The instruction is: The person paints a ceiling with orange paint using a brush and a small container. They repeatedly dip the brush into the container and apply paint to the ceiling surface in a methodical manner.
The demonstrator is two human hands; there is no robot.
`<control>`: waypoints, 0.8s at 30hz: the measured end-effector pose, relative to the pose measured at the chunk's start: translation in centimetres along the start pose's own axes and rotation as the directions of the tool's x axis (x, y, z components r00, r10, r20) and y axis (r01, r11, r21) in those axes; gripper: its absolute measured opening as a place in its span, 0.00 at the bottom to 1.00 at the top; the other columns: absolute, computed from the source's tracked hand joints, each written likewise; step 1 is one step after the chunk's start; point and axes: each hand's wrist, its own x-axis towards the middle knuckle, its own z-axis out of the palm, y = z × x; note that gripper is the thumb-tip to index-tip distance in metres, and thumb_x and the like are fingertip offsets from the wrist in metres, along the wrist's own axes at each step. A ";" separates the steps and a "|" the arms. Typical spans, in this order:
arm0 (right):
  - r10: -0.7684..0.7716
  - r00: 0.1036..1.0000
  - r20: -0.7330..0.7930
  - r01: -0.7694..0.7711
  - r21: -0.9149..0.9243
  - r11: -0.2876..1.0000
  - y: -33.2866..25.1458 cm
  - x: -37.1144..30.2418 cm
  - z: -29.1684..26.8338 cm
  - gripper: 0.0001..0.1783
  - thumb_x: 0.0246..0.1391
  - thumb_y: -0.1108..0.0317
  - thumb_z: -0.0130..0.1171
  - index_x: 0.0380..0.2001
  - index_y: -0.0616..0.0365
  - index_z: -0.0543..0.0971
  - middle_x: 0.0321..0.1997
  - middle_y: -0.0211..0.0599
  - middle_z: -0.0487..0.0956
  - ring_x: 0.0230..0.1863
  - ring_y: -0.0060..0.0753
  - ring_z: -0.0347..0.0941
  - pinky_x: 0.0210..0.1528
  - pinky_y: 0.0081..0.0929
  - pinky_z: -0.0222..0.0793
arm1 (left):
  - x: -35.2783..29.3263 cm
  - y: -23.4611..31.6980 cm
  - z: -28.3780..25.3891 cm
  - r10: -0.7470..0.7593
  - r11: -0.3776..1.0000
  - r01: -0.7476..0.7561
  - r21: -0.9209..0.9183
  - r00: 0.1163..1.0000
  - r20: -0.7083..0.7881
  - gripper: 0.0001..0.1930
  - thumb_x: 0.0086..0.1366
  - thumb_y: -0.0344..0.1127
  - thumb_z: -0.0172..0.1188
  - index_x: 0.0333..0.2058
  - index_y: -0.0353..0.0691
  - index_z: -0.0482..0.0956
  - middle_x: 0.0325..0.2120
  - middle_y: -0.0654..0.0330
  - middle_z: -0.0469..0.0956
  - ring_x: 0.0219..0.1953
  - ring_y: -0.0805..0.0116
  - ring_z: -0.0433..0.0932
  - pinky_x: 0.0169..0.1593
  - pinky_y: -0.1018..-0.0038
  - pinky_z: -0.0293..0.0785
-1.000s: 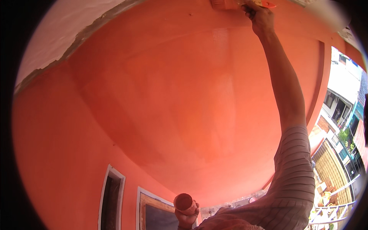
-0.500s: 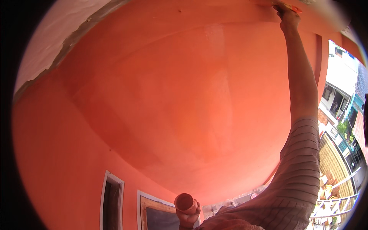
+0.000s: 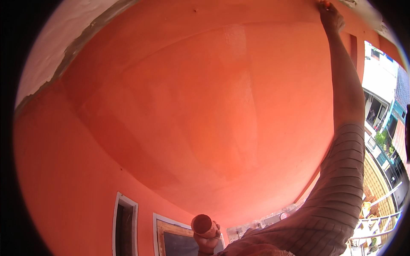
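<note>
My right arm stretches up to the top right, where my right hand (image 3: 332, 20) is closed around a paintbrush with an orange handle (image 3: 327, 4). The brush's bristles are hidden from view. The hand is close to the upper part of a broad orange painted wall (image 3: 179, 111); I cannot tell if the brush touches it. Low in the picture, my left hand (image 3: 207, 244) grips a small round paint cup (image 3: 209, 233) stained orange-pink. Its mouth faces me and looks dark inside, so the contents are unclear.
A rough-edged pale ceiling (image 3: 51, 47) meets the wall at upper left. Below are a narrow white-framed opening (image 3: 136, 222) and a wood-framed window (image 3: 160, 239). At right, the open side shows buildings (image 3: 376, 81) and a white metal railing (image 3: 376, 226).
My right hand and arm have shifted to the right and slightly up with the paintbrush, whose handle now points differently. The cup in my left hand has moved a little left.
</note>
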 end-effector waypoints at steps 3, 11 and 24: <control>-0.240 0.967 -0.087 0.245 0.058 0.968 -2.1 -2.4 3.1 0.13 0.63 0.58 0.64 0.42 0.55 0.83 0.40 0.46 0.86 0.40 0.57 0.83 0.40 0.51 0.79 | 0.0 0.2 -0.4 -0.016 0.999 0.016 0.049 1.000 0.001 0.28 0.65 0.59 0.63 0.55 0.45 0.81 0.50 0.46 0.81 0.55 0.41 0.78 0.48 0.52 0.86; -0.304 0.916 -0.263 0.340 0.102 0.935 -10.4 -7.1 0.9 0.10 0.63 0.60 0.66 0.37 0.54 0.80 0.31 0.42 0.82 0.34 0.50 0.82 0.33 0.48 0.78 | -0.6 -1.0 -0.7 -0.020 0.999 0.020 0.030 1.000 -0.005 0.27 0.66 0.58 0.63 0.54 0.45 0.81 0.50 0.45 0.80 0.54 0.42 0.78 0.48 0.52 0.87; -0.016 0.990 0.141 -0.141 0.990 0.010 -18.0 -12.3 -7.5 0.11 0.61 0.69 0.71 0.44 0.59 0.82 0.36 0.36 0.86 0.36 0.36 0.83 0.41 0.31 0.80 | -0.3 -3.4 1.7 -0.047 0.999 0.047 -0.001 0.998 0.050 0.25 0.71 0.55 0.57 0.57 0.45 0.80 0.51 0.43 0.80 0.52 0.38 0.78 0.46 0.49 0.88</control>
